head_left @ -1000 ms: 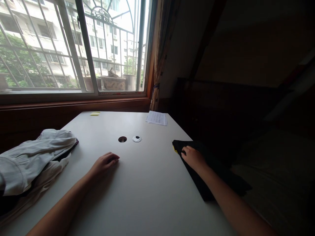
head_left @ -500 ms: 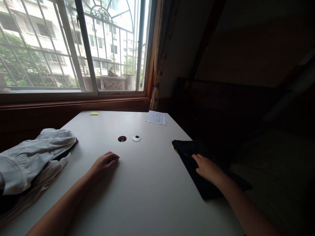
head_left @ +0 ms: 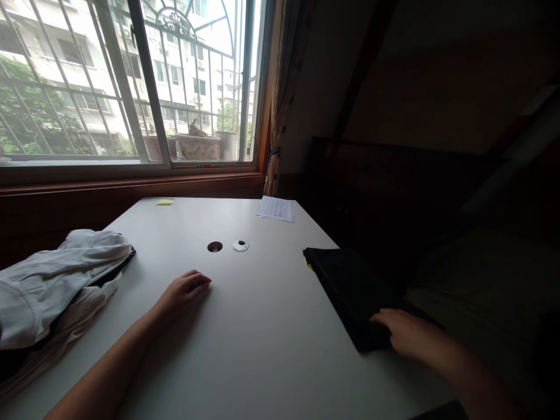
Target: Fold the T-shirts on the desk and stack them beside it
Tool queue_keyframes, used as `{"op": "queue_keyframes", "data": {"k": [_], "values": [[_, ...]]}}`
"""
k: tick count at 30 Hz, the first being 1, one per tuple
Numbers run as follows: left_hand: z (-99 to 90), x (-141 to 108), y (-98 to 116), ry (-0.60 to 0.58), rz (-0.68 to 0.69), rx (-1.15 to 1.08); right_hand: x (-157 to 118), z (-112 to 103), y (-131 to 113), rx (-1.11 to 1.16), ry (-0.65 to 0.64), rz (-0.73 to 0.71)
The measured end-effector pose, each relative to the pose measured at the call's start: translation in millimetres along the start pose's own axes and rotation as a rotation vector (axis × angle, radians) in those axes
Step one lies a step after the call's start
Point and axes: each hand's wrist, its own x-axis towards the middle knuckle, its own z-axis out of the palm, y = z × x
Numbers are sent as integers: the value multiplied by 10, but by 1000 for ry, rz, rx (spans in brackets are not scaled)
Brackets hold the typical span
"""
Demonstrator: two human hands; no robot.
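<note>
On the worktop point(head_left: 262, 350), at its right edge, lies the dark cloth point(head_left: 345, 286); right hand point(head_left: 406, 333) over its near end, fingers close together, whether pinching I can't tell; light, flat pressure should suit. Left hand point(head_left: 186, 287) rests, fingers loosely curled.

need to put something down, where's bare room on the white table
The widest bare patch lies between the left hand and the dark cloth; another runs between the yellow paper and the printed sheets at the far end. The left side is crowded with pale clothes, the right with the dark cloth and right hand.
</note>
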Motion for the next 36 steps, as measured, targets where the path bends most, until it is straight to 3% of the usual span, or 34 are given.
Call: {"op": "queue_keyframes", "data": {"k": [3, 8, 13, 16, 20, 29, 32, 36], "values": [[4, 1, 8, -4, 15, 2, 15, -284, -143, 94, -124, 22], [8, -3, 25, -5, 13, 7, 460, -562, -700, 44, 69, -86], [-6, -7, 71, 5, 13, -2, 1200, -444, -1120, -48, 245, 25], [-14, -3, 89, 0, 21, -2, 1541, -300, -1218, -85, 254, 42], [-10, 0, 76, 2, 24, -5, 1803, -176, -1270, -87, 256, 34], [-14, 2, 73, 2, 27, -23, 2047, -180, -1295, -6, 289, 8], [-16, 5, 64, 0, 30, -16, 1961, -115, -1271, 29, 286, -54], [-15, 9, 53, -8, 32, -7, 1626, 35, -1128, 71, 302, -136]]}}
